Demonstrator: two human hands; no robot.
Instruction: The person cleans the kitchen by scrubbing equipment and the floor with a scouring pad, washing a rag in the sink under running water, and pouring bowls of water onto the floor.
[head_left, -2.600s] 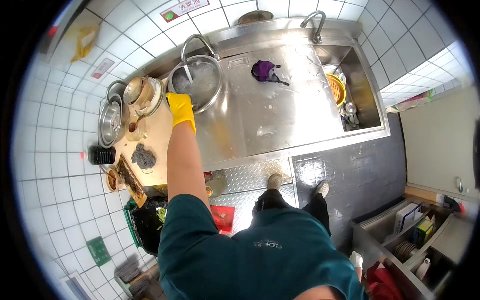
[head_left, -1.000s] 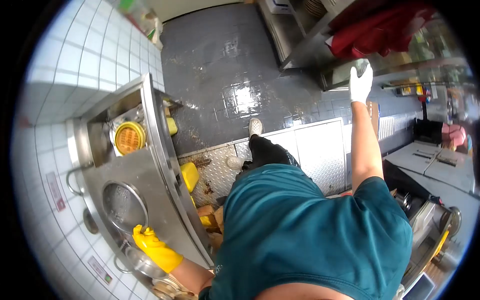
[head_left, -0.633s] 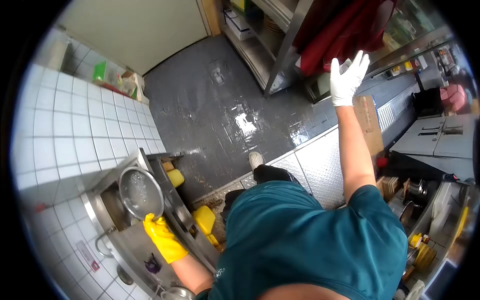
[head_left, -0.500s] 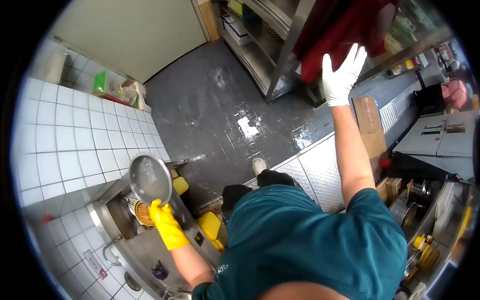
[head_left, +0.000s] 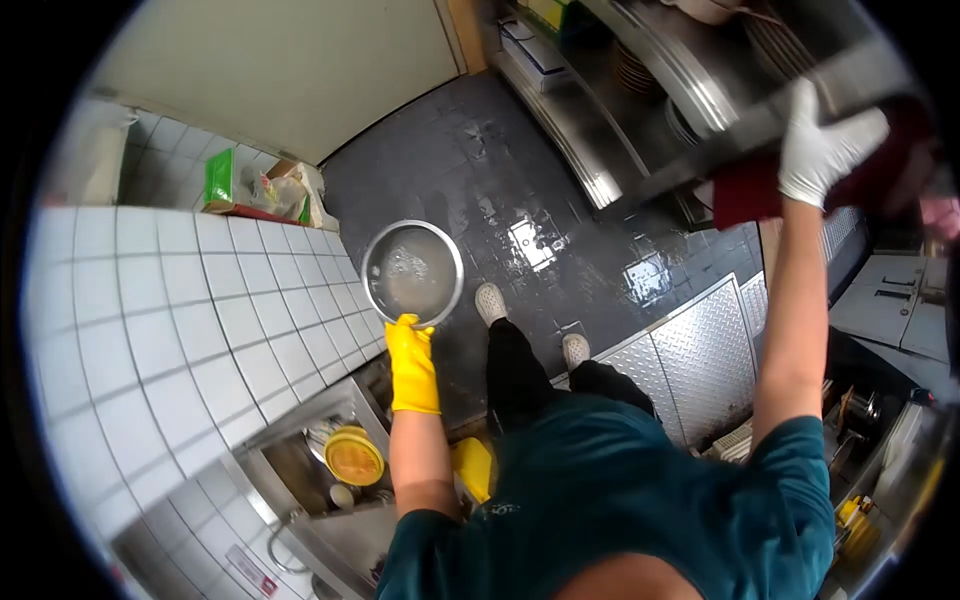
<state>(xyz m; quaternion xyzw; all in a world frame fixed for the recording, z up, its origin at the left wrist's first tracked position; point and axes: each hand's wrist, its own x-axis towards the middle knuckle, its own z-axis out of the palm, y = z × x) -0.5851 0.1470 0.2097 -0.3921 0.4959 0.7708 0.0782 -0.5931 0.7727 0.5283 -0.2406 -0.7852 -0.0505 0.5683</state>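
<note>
In the yellow glove, my left hand (head_left: 412, 365) is closed on the near rim of a round metal strainer (head_left: 410, 270) with a wide shiny edge. The strainer is held out over the dark floor beside the white tiled wall. My right hand (head_left: 822, 150), in a white glove, is open with its fingers apart. It is at a dark red cloth (head_left: 745, 195) hanging by the metal shelving (head_left: 660, 60); whether the palm presses on it I cannot tell.
Below my left arm is a metal sink (head_left: 285, 470) holding a yellow round basket (head_left: 354, 456). The dark floor tiles (head_left: 470, 200) look wet. A metal tread plate (head_left: 705, 345) lies to the right of my feet. Stacked plates (head_left: 632, 72) stand on the shelving.
My left hand has carried the strainer away from the sink and out over the floor. My right hand has moved right with the red cloth, uncovering more of the shelves. The view has shifted.
</note>
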